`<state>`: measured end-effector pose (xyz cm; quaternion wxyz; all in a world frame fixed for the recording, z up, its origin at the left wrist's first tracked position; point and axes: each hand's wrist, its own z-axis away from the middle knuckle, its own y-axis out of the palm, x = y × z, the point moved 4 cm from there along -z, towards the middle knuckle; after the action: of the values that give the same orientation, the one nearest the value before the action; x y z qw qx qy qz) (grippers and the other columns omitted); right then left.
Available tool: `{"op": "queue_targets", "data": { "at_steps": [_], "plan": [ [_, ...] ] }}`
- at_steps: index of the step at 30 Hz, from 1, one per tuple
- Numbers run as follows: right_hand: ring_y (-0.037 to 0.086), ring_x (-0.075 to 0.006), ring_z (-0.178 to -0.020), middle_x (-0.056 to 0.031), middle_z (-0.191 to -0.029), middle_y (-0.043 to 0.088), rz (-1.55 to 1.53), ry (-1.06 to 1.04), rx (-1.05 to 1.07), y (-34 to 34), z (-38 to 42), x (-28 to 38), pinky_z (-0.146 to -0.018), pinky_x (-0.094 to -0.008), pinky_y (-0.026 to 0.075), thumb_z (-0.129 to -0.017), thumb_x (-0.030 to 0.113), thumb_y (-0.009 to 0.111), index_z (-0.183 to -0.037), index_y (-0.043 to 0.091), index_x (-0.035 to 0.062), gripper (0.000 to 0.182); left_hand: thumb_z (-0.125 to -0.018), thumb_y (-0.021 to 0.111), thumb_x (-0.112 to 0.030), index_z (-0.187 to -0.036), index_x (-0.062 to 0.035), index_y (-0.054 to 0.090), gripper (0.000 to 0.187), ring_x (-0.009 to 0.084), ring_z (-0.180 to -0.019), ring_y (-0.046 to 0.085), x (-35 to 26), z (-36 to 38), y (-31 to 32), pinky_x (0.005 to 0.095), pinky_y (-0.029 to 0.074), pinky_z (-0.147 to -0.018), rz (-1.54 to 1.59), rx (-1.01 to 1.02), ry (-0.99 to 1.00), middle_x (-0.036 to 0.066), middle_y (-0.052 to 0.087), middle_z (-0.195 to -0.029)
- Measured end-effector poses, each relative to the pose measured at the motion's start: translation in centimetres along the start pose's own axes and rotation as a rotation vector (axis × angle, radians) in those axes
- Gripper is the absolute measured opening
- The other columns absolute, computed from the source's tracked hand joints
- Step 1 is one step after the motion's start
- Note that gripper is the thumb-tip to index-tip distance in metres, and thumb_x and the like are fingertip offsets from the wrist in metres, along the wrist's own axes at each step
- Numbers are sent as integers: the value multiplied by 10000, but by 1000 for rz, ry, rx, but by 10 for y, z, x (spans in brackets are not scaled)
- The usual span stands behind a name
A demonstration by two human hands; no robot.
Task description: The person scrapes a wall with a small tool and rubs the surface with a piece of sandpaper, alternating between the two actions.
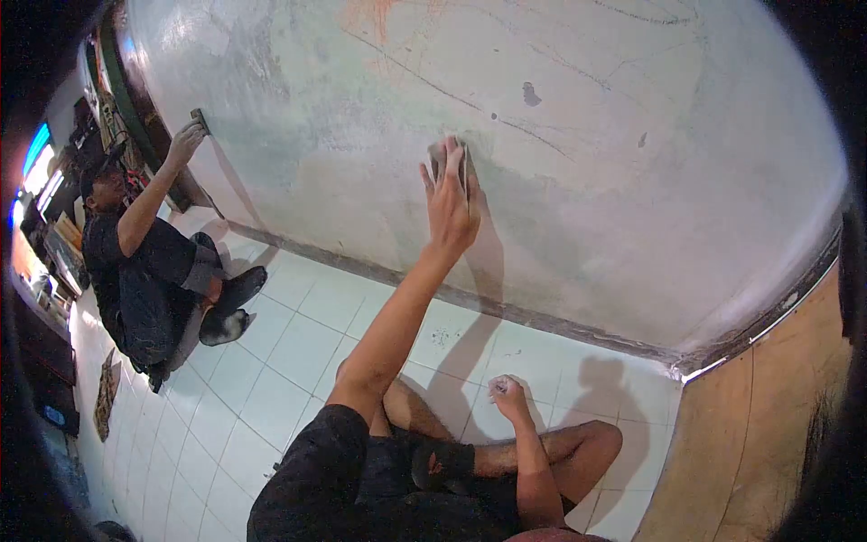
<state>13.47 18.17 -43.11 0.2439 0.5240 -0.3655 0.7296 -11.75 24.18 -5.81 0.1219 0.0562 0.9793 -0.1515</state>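
Observation:
My left hand (452,208) is raised against the painted wall (578,208), its fingers wrapped over a grey sanding block (439,163) that rests on the surface. Only the block's edges show between the fingers. Low down by my bent leg (578,443), my right hand (508,397) hangs above the tiled floor with its fingers curled in. Whitish dust covers those fingertips, and whatever they may hold is hidden. Around the block the wall has pale green and whitish patches, dark scratch lines and a chipped grey spot (531,94).
At the left a co-worker (135,262) in dark clothes sits by the same wall, one hand pressing a small dark block (200,121) to it. White tiles (298,316) cover the floor. A brown wooden panel (768,406) stands at the right.

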Motion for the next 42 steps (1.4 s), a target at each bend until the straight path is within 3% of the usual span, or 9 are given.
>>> {"op": "queue_targets", "data": {
  "at_steps": [11,18,25,28,31,34,37,40,42],
  "plan": [
    [640,-161,-699,-99,-785,644,54,-25,-33,4,-14,-28,-596,-298,543,-854,75,607,-937,608,-13,121,-961,400,-108,-1414,-22,252,484,399,-1397,213,-5,-12,-8,552,13,-1134,82,0,-33,195,281,-1498],
    [633,-158,-708,-85,-785,646,-14,-65,-7,-3,1,-2,-615,-301,536,-848,59,618,-925,612,-12,105,-963,402,-122,-1439,-29,234,513,418,-1326,318,-13,167,-6,503,160,-1137,122,576,-155,233,398,-1400],
    [637,-165,-712,-106,-829,661,140,-77,-127,-1,-7,-22,-632,-311,509,-882,162,631,-981,613,-14,203,-1001,391,-214,-1281,-39,497,347,389,-1109,551,-27,332,-23,428,424,-956,665,865,-736,202,576,-1208],
    [641,-177,-747,-117,-867,662,127,-46,-221,-6,-4,-5,-661,-320,497,-884,231,640,-1012,596,-23,288,-1015,402,-283,-1199,-12,552,361,229,-874,616,-25,378,-20,328,488,-783,1015,702,-1002,106,635,-1040],
    [639,-197,-794,-121,-903,657,153,-45,-207,-8,-4,-10,-708,-331,496,-870,256,660,-1036,584,-21,331,-1013,411,-343,-1177,-2,559,406,99,-717,538,-29,381,-16,252,464,-628,1159,828,-1135,21,621,-873],
    [630,-193,-817,-111,-900,647,226,-93,-226,-6,-5,-20,-736,-324,498,-851,231,685,-1039,583,-11,322,-1007,430,-337,-1170,-15,567,386,82,-619,504,-30,374,-3,234,414,-531,921,744,-765,0,610,-772],
    [618,-161,-820,-86,-880,633,193,-153,-241,-12,-3,-16,-732,-302,501,-826,181,713,-1031,585,-3,303,-1005,441,-320,-1172,-22,571,366,78,-590,476,-29,367,-9,233,394,-514,917,953,-1116,-1,600,-756],
    [604,-122,-815,-58,-868,624,30,-199,-231,-16,1,3,-703,-279,497,-802,133,734,-1021,587,4,294,-959,531,-376,-1202,-35,536,418,171,-827,597,-22,383,-4,298,508,-684,1002,1017,-1354,76,635,-974],
    [595,-106,-807,-43,-868,620,-102,-185,-212,-17,5,21,-678,-269,492,-792,113,741,-1022,590,9,294,-974,501,-369,-1219,-30,523,419,164,-891,588,-24,389,2,285,507,-709,1188,799,-1455,81,626,-1018]
  ]
}}
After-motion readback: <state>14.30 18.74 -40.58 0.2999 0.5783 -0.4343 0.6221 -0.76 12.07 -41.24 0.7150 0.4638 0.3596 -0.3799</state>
